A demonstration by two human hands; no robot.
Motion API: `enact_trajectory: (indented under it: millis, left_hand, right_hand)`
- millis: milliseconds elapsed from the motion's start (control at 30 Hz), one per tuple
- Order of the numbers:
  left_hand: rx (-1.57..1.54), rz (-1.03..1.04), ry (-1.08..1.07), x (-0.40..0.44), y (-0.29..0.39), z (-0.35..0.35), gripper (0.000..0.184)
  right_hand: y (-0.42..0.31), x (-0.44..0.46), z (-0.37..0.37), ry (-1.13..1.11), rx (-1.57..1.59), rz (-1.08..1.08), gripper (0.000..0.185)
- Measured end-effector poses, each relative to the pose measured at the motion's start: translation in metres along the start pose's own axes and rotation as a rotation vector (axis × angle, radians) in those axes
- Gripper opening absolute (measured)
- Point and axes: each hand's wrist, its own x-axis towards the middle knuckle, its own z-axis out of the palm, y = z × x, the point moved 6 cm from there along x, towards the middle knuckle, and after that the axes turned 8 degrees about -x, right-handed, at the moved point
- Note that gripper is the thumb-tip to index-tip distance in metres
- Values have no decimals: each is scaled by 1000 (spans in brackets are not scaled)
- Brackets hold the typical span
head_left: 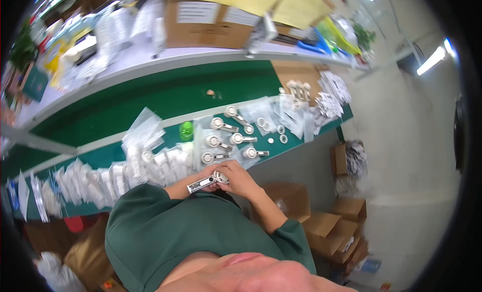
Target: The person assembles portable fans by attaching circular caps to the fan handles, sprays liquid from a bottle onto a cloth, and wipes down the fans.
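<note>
Close to the body, at the bench's front edge, a white device (pixel 202 183) with a round head and a dark-faced handle is held between both hands. My left hand (pixel 205 174) is closed round it from the left and partly hidden behind it. My right hand (pixel 236 177) has its fingers bent over the round head. Just beyond, similar white devices (pixel 216 141) lie in rows on clear plastic bags. White rings (pixel 283 139) and a small round white part (pixel 270 140) are to their right.
Bagged white items (pixel 100 184) line the bench's left side. A green round object (pixel 186 131) stands behind the devices. White papers (pixel 329 99) lie at the right end. A shelf (pixel 201 53) holds cardboard boxes (pixel 206 33). Open cartons (pixel 326 232) stand on the floor at right.
</note>
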Motion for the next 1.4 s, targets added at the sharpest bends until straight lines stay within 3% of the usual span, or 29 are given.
enact_trajectory:
  millis: [233, 400, 567, 667, 800, 900, 1233, 1400]
  left_hand:
    - [-16, 9, 139, 88, 17, -25, 56]
    - [-88, 250, 225, 170, 28, -17, 53]
    - [41, 560, 347, 242, 52, -9, 46]
    - [118, 564, 231, 271, 59, 40, 43]
    - [25, 598, 313, 292, 57, 59, 45]
    - [147, 652, 400, 295, 56, 44, 46]
    - [297, 762, 575, 326, 9, 32, 48]
    - [367, 822, 442, 326, 11, 46, 62]
  right_hand:
    - [98, -46, -30, -64, 116, -35, 51]
    - [185, -80, -52, -107, 190, -128, 54]
    - [240, -105, -110, -32, 222, -199, 53]
    - [257, -116, -141, 64, 261, -182, 51]
    - [276, -137, -155, 221, 220, -219, 42]
    - [274, -154, -163, 355, 168, -283, 35]
    - [260, -207, -169, 359, 74, -242, 27]
    - [281, -208, -162, 360, 137, -261, 28]
